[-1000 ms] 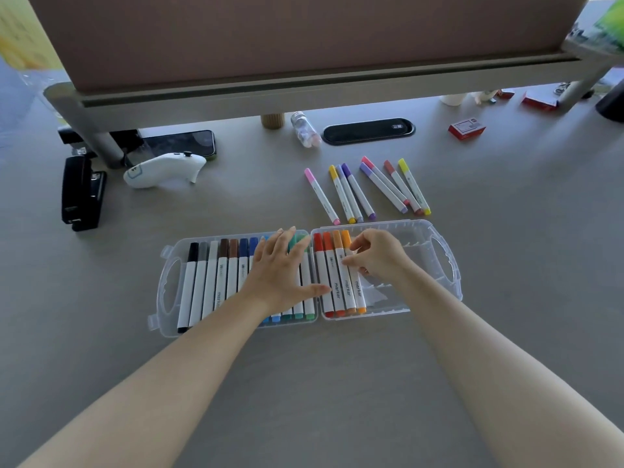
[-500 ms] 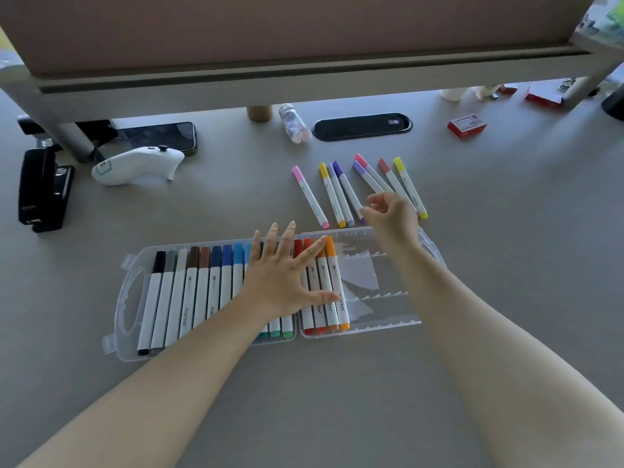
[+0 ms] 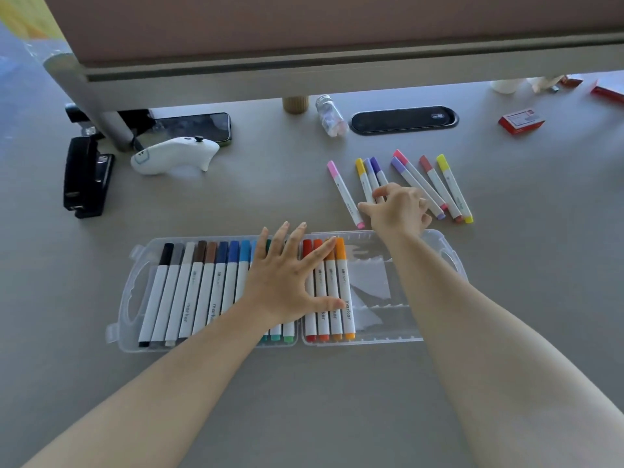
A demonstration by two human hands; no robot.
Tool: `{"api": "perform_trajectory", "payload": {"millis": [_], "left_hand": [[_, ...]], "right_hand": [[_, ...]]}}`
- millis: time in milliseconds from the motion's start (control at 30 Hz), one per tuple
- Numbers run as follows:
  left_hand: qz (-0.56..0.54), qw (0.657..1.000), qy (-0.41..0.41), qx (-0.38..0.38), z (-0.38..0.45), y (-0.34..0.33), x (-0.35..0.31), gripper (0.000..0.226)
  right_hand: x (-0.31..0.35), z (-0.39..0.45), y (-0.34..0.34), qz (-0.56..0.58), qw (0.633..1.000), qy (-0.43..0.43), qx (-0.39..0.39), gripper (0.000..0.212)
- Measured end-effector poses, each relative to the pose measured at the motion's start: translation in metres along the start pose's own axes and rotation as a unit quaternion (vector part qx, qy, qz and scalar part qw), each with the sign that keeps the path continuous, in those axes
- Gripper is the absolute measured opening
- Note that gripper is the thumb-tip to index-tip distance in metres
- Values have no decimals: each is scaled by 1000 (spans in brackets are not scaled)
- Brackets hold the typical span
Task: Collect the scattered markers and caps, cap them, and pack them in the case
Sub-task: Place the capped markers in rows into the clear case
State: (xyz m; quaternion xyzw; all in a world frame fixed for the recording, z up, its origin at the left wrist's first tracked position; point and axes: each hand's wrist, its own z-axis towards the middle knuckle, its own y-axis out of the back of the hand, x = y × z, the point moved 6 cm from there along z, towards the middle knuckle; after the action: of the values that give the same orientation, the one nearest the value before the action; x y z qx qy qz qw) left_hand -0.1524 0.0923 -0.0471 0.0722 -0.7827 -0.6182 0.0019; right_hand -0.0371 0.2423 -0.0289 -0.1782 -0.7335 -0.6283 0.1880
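A clear plastic case (image 3: 447, 260) lies open on the grey desk. Its left half holds a row of capped markers (image 3: 199, 288) from black through blue to green. The right half holds several red and orange markers (image 3: 341, 282), with bare slots beside them. My left hand (image 3: 287, 278) lies flat with spread fingers across the middle of the case. Beyond the case, several capped markers lie loose: a pink one (image 3: 344, 194), a yellow one (image 3: 364, 177), two purple ones (image 3: 376, 167) and more to the right (image 3: 439, 184). My right hand (image 3: 398, 211) hovers over the yellow and purple ones, bent fingertips touching them.
At the far left sit a black stapler (image 3: 86, 177), a white controller (image 3: 172, 157) and a phone (image 3: 196, 126). A small bottle (image 3: 331, 119), a black cable port (image 3: 403, 118) and a red box (image 3: 520, 121) lie under the desk divider (image 3: 304, 72).
My right hand left the orange markers in the case and moved forward to the loose markers. My left hand stayed spread on the case.
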Motion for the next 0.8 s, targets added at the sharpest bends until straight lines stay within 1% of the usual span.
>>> {"api": "perform_trajectory", "payload": {"millis": [133,267,333,400,433,467,533,633,700,733,800], "left_hand": [[7,1000,-7,-8,1,0,0,98],[8,1000,-9,-3,0,0,-1,94],[5,1000,-11,-8,0,1,-1,94],[2,1000,-11,-9,0,0,-1,95],[0,1000,-11,-9,0,0,0,96],[-1,1000,-11,-11,0,0,0,97],[-1,1000,-10,-11,0,0,0,98],[-4,1000,-12,-8,0,2,-1,97],[-9,1000,-15,-1,0,2,-1,100],[-19,1000,-15,4,0,3,0,102],[-55,998,-14,11,-2,7,1,100]], "right_hand": [[2,2,-5,-33,999,-21,-15,35],[1,5,-6,-51,997,-44,-33,41],[0,5,-5,-17,998,-52,-35,36],[-1,4,2,60,995,-66,-37,28],[0,2,8,109,991,-72,-31,27],[1,-2,14,162,984,-75,-19,27],[4,-14,26,280,956,-88,19,21],[0,-37,33,432,887,-129,102,13],[-4,-53,30,493,842,-143,163,8],[-6,-59,28,500,834,-138,188,4],[-8,-71,26,467,847,-111,229,12]]}}
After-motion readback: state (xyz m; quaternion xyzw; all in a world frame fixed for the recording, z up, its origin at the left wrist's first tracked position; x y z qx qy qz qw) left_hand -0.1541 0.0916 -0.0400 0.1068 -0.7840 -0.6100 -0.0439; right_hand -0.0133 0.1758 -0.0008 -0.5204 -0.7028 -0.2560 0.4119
